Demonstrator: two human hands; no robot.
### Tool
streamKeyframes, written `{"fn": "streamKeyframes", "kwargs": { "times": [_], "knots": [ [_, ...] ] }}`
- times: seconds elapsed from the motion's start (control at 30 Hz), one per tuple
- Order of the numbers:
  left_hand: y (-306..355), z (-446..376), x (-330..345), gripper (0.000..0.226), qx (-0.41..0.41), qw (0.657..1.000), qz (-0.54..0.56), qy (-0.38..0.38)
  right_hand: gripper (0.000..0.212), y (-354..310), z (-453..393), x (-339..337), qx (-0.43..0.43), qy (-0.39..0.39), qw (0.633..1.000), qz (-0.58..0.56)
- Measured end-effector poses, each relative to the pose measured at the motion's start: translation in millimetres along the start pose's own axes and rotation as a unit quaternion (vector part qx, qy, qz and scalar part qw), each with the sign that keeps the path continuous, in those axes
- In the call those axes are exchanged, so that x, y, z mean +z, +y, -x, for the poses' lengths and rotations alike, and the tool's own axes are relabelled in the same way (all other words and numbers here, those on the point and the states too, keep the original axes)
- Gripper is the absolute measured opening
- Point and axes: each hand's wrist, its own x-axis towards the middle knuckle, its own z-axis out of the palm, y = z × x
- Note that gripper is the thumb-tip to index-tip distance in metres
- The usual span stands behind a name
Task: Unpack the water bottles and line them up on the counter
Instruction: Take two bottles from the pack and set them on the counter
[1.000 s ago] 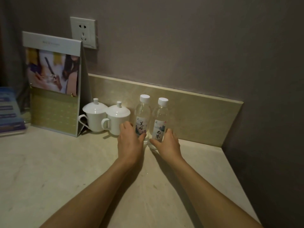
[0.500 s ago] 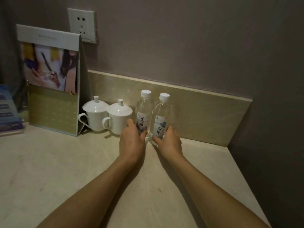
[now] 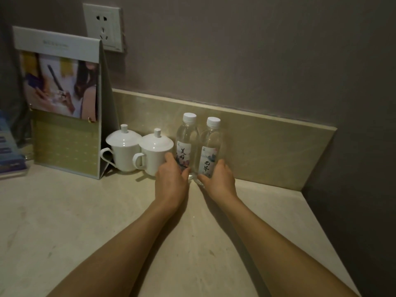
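Two clear water bottles with white caps stand upright side by side against the beige backsplash. My left hand [image 3: 171, 179] wraps the base of the left bottle [image 3: 186, 140]. My right hand [image 3: 218, 181] wraps the base of the right bottle [image 3: 211, 146]. Both bottles rest on the pale counter [image 3: 64, 221], nearly touching each other. Their lower parts are hidden behind my fingers.
Two white lidded cups [image 3: 123, 146] [image 3: 155, 151] stand just left of the bottles. A standing display card [image 3: 64, 103] is further left, with a blue leaflet holder [image 3: 8, 151] at the left edge. A wall socket [image 3: 102, 26] is above. The counter ends at the right wall.
Both hands have pushed the two bottles slightly back toward the backsplash and closer together. The camera view has dropped a little.
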Motion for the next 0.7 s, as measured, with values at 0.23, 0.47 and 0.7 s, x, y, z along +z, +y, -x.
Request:
{"fn": "streamKeyframes", "kwargs": {
  "times": [0.23, 0.47, 0.7],
  "knots": [
    [-5.0, -4.5, 8.6, 0.031, -0.003, 1.000, 0.016, 0.010, 0.052, 1.3, -0.4, 4.6, -0.001, 0.017, 1.000, -0.003],
    [-6.6, -6.5, 10.0, 0.035, 0.014, 1.000, 0.021, 0.013, 0.051, 1.0, -2.1, 4.6, -0.001, 0.015, 1.000, 0.009],
    [-10.5, -6.7, 6.9, 0.032, 0.017, 1.000, 0.018, 0.010, 0.050, -3.1, -1.8, 5.0, -0.010, 0.008, 1.000, 0.018]
  ]
}}
